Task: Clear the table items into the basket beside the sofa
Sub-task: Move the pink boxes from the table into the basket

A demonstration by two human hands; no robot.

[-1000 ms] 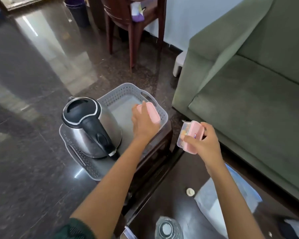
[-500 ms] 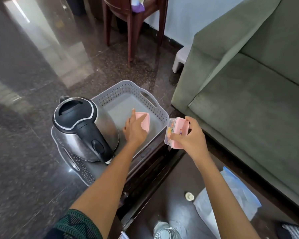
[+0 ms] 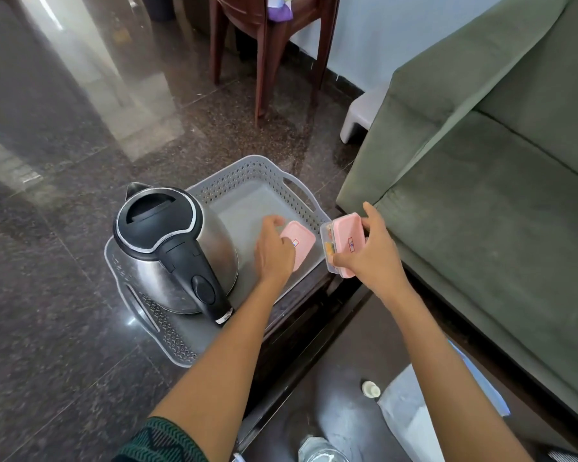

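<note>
Over the basket [image 3: 247,175], both hands grip pink boxes: left hand [image 3: 274,251], right hand [image 3: 371,251].

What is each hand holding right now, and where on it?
Right hand grips a pink-lidded box by its edges. Left hand rests on another pink box in the basket; grip unclear.

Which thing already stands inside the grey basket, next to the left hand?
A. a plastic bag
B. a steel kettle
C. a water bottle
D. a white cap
B: the steel kettle stands on the floor of the grey basket, beside the left hand.
</note>
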